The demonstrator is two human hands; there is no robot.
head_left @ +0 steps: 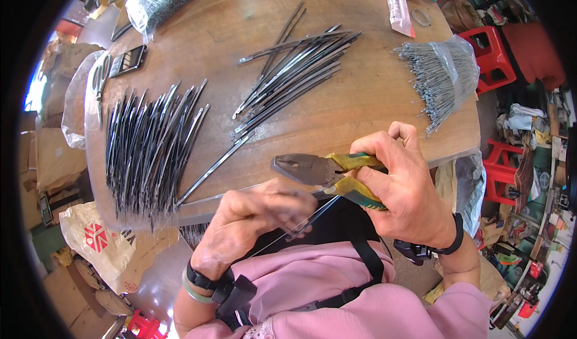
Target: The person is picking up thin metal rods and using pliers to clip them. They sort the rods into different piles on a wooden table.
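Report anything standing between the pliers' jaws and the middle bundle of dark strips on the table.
Nothing visible does: only wooden tabletop shows between the pliers in the right hand and the middle bundle of dark strips. The left hand is nearer the body, off that path.

I have a smooth wooden table (354, 104) with a faint sheen. My pliers (308, 169) are dull metal (plastic on the grips). The 2 piles of dark strips (150, 152) look glossy, probably metal. Crinkly clear plastic (466, 68) wraps dull metal wires (424, 68); my top (342, 264) is matt cloth.
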